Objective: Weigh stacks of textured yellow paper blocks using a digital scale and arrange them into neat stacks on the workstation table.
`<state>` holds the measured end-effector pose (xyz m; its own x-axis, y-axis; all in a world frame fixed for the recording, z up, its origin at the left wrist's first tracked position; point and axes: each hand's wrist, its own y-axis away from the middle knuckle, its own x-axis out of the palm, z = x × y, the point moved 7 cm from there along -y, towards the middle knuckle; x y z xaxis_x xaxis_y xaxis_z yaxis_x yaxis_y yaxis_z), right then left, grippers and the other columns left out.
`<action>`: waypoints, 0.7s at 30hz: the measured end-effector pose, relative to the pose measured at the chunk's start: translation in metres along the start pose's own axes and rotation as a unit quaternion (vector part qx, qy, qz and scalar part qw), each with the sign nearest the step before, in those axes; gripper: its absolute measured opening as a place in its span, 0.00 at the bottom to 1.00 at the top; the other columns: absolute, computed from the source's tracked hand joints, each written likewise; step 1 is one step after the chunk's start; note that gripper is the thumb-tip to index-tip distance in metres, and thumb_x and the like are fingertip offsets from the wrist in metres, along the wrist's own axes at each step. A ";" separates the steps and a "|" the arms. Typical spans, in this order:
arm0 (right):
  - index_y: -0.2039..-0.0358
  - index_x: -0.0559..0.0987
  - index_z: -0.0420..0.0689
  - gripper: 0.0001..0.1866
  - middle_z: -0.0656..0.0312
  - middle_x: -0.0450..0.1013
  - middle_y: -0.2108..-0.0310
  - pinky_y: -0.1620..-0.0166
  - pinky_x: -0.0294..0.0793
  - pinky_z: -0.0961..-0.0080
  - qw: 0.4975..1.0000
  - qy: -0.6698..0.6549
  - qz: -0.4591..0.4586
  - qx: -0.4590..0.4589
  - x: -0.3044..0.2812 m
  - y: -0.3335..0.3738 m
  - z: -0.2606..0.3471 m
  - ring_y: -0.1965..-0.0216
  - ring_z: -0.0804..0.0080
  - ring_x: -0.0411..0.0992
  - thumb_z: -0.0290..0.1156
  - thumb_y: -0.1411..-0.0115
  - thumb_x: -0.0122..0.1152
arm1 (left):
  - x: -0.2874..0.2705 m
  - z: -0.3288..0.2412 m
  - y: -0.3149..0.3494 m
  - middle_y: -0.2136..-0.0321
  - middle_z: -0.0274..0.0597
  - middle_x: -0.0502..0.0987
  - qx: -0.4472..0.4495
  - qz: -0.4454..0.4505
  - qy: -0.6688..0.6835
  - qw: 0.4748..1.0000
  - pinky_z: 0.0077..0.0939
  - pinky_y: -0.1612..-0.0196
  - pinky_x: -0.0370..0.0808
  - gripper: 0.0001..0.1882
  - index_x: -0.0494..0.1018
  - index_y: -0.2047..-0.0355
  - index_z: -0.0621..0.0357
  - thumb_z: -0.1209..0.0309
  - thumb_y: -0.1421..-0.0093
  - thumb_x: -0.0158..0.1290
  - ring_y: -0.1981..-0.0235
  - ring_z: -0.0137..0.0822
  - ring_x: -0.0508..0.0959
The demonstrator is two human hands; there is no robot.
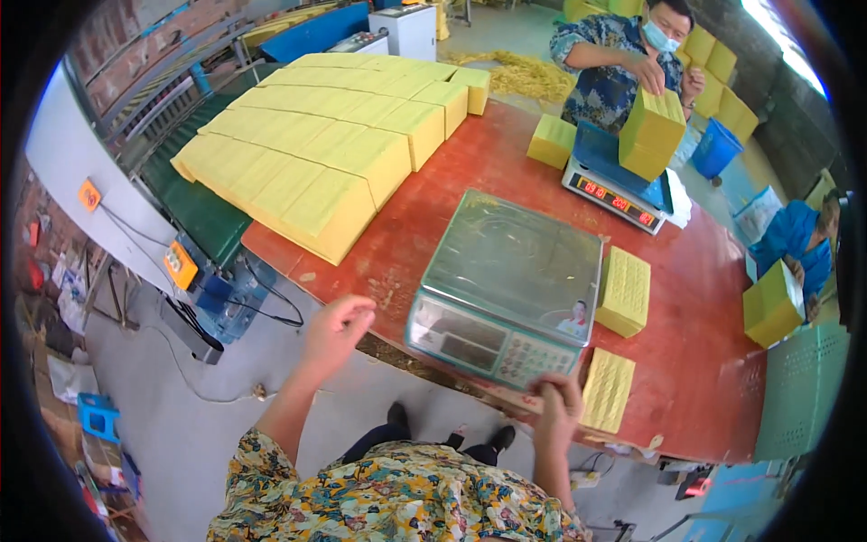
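My left hand [336, 327] hangs in the air off the near left edge of the red table [470, 172], fingers loosely curled, holding nothing. My right hand [557, 404] rests at the table's near edge, fingers curled against a small yellow paper stack [608, 388]. A grey weighing scale [508, 285] stands between my hands. A second small yellow stack [625, 291] lies just right of the scale. A long row of big yellow paper blocks [316, 144] covers the table's left side.
Across the table a person in a mask holds a yellow block [652, 133] over a blue scale [617, 183]. Another person in blue at the right holds a yellow block [773, 303]. A green conveyor [194, 203] runs along the left. A blue bin [716, 147] stands beyond.
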<state>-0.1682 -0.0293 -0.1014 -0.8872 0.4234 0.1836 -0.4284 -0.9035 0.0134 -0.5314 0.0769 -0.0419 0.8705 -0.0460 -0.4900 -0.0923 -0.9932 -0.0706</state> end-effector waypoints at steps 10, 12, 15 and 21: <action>0.61 0.77 0.36 0.06 0.60 0.77 0.66 0.55 0.75 0.77 0.939 -0.053 0.308 0.145 0.236 0.065 -0.068 0.63 0.75 0.75 0.20 0.34 0.51 | -0.126 0.072 -0.198 0.42 0.53 0.71 0.144 -0.098 -0.307 0.936 0.38 0.40 0.68 0.24 0.71 0.46 0.63 0.59 0.35 0.52 0.42 0.49 0.71; 0.60 0.78 0.36 0.07 0.61 0.77 0.65 0.55 0.75 0.77 0.912 -0.042 0.362 0.190 0.257 0.074 -0.085 0.63 0.75 0.75 0.21 0.33 0.52 | -0.122 0.078 -0.225 0.42 0.54 0.70 0.137 -0.071 -0.337 0.929 0.39 0.40 0.68 0.25 0.71 0.46 0.65 0.57 0.35 0.49 0.42 0.50 0.71; 0.59 0.78 0.36 0.07 0.61 0.76 0.66 0.57 0.75 0.78 0.892 -0.046 0.387 0.229 0.274 0.078 -0.113 0.63 0.77 0.74 0.22 0.34 0.53 | -0.100 0.094 -0.227 0.41 0.55 0.69 0.156 -0.061 -0.382 0.909 0.40 0.39 0.67 0.27 0.69 0.46 0.68 0.56 0.35 0.47 0.42 0.52 0.70; 0.47 0.73 0.41 0.17 0.59 0.74 0.57 0.54 0.72 0.74 0.843 -0.071 0.401 0.350 0.308 0.083 -0.165 0.58 0.71 0.73 0.31 0.35 0.54 | -0.087 0.087 -0.170 0.40 0.59 0.67 0.187 0.023 -0.342 0.921 0.43 0.36 0.62 0.29 0.66 0.43 0.70 0.58 0.35 0.48 0.39 0.54 0.66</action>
<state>-0.5057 0.0371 -0.2060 -0.7924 -0.3109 0.5248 0.5511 -0.7338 0.3973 -0.6333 0.2593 -0.0630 0.3656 0.1174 -0.9234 -0.3939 -0.8793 -0.2677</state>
